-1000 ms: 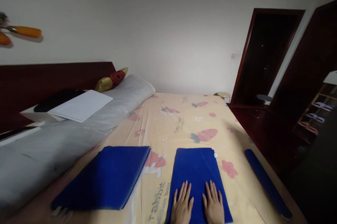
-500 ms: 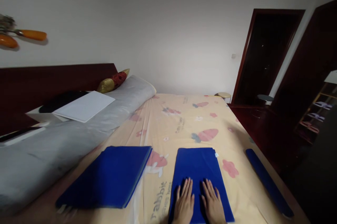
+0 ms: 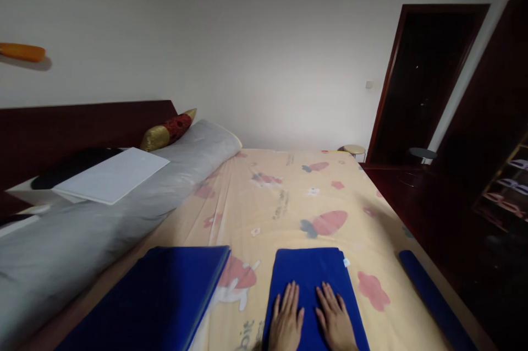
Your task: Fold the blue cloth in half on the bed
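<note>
Single head-worn view, taken from above the foot of the bed [image 3: 289,197], faced forward and slightly down toward the far wall [image 3: 247,37]. Near edge close under the camera; doorway [image 3: 421,81] at right. No second view shared.

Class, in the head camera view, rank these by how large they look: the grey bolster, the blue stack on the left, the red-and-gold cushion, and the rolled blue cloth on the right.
1. Grey bolster
2. Blue stack, cut by the frame edge
3. Rolled blue cloth
4. Red-and-gold cushion, though it lies farthest from the camera, so its true size is unsure.
</note>
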`<action>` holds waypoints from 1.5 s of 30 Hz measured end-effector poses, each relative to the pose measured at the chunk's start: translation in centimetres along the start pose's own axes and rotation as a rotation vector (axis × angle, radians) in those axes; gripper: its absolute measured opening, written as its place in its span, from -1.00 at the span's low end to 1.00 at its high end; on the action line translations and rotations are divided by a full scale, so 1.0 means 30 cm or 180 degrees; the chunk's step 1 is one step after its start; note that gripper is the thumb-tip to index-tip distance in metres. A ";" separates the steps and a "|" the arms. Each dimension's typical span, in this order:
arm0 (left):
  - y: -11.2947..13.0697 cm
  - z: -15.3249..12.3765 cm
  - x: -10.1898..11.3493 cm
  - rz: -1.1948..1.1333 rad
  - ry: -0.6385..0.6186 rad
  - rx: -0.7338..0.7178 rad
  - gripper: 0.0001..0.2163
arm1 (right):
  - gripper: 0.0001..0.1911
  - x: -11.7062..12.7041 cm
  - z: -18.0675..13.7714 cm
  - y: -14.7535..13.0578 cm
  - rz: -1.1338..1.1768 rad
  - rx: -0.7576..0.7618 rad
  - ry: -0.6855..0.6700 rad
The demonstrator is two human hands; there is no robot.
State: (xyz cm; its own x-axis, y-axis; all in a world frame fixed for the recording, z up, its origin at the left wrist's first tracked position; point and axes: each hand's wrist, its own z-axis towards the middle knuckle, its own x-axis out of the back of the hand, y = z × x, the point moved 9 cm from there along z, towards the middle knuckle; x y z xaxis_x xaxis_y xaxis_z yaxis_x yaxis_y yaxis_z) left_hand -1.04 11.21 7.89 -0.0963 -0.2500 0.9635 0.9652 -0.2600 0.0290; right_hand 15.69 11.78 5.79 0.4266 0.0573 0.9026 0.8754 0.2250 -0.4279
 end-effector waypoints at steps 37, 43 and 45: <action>-0.355 0.135 -0.041 -0.0213 -0.0679 0.1333 -0.49 | -0.23 0.099 0.152 0.339 -0.0223 -0.1148 0.0249; -0.191 -0.005 -0.020 -0.0242 0.0003 0.0626 -0.52 | -0.32 0.065 0.042 0.180 -0.0317 -0.0654 0.0597; -0.057 -0.019 -0.060 -0.0445 -0.0126 0.0104 -0.50 | -0.43 -0.009 0.011 0.058 -0.0218 -0.0030 0.0507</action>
State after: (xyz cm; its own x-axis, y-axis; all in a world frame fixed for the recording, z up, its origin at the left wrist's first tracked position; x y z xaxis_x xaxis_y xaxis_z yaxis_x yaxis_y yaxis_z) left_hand -2.64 11.58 5.96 -0.2214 -0.1763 0.9591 0.9504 -0.2592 0.1717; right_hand 17.03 12.48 4.81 0.3957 -0.1130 0.9114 0.9055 0.2138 -0.3666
